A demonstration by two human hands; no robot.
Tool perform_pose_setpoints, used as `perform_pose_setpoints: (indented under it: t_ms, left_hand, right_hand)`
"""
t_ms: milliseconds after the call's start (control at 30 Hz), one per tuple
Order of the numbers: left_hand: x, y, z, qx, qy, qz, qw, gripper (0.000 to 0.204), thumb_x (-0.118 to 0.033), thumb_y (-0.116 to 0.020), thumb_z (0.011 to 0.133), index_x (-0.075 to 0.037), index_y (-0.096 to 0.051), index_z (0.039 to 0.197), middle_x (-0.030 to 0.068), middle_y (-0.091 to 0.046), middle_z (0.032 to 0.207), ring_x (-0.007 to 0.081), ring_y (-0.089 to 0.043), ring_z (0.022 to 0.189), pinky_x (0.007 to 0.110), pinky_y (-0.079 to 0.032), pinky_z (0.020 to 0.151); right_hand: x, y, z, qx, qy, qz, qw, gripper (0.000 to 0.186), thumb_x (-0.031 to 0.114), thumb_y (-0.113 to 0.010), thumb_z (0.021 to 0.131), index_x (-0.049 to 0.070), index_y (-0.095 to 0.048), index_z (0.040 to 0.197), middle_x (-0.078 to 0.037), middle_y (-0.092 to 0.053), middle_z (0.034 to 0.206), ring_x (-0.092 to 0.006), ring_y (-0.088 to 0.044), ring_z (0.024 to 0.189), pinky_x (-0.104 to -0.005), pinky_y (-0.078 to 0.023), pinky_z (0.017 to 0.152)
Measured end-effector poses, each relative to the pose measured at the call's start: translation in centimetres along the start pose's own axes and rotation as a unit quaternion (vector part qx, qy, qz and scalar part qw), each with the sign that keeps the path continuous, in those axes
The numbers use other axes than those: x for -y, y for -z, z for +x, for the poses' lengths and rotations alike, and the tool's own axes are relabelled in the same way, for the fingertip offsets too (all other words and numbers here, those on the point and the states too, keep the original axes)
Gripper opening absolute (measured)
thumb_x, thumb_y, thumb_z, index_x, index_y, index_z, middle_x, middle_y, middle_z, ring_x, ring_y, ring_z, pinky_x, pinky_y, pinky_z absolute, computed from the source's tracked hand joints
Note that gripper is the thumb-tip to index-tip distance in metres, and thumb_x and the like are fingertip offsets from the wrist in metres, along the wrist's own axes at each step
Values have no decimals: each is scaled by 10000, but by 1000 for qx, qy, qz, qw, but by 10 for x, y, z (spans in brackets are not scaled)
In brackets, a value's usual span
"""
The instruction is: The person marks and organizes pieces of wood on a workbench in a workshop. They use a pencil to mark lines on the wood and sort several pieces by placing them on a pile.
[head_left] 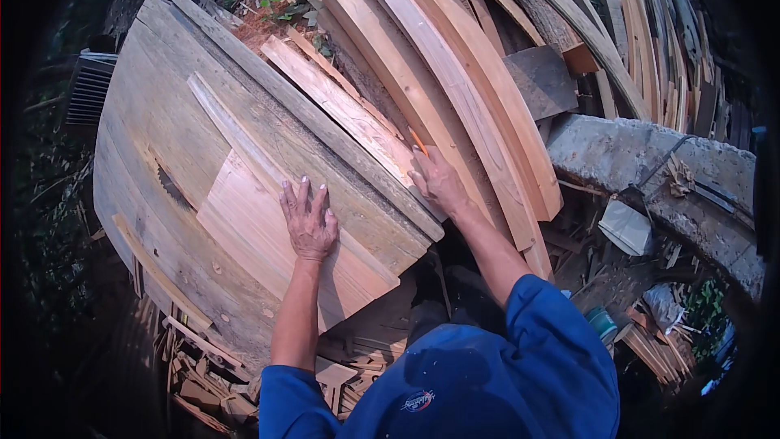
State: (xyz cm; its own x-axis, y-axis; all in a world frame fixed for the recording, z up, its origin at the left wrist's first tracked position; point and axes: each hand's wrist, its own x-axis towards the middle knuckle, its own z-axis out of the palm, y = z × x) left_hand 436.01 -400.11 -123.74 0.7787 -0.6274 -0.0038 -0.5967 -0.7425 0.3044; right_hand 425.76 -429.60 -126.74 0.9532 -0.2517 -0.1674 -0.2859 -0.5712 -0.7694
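My left hand [309, 223] lies with its fingers spread on a narrow wooden strip [236, 130] and the pale board [252, 223] beside it. Both pieces rest on a weathered wooden table [162, 85]. My right hand [441, 183] is closed round an orange pencil [418, 141], whose upper end sticks up past the fingers. It is over a pale plank [341, 102] along the table's right edge; whether it touches the plank I cannot tell.
A toothed saw blade [166, 185] pokes up through the table, left of the board. Long thick planks [455, 89] lie at the right. Further right are a concrete beam [650, 162] and a white container [626, 228]. Wood offcuts [219, 390] are heaped at the lower left.
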Motion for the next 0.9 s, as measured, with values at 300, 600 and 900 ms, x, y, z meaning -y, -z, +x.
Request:
perform_pose_setpoints:
  t_ms: [300,600,900]
  left_hand:
    - [0,0,2,11,7,3,1000,579,-210,-589,790,-189,-570,1368,162,-414,1535,515,-229,1470,650,-177,1196]
    - [3,3,4,12,2,-7,1000,582,-213,-591,772,-183,-582,1353,162,-417,1531,518,-232,1468,647,-184,1193]
    - [4,1,6,24,-7,-11,1000,570,-220,-581,796,-166,-570,1362,177,-411,1531,528,-220,1468,654,-174,1192]
  right_hand:
    - [-46,-46,65,210,-189,22,959,849,657,-652,825,-45,-568,1296,-333,-582,1174,-443,-577,1148,-478,-461,972]
    - [-41,-41,72,254,-195,39,947,715,574,-575,938,-34,-592,1313,-299,-550,1248,-426,-550,1183,-481,-429,1005]
    - [-31,-32,66,194,-174,41,965,624,508,-542,986,-51,-599,1257,-280,-555,1142,-419,-571,1089,-479,-451,962]
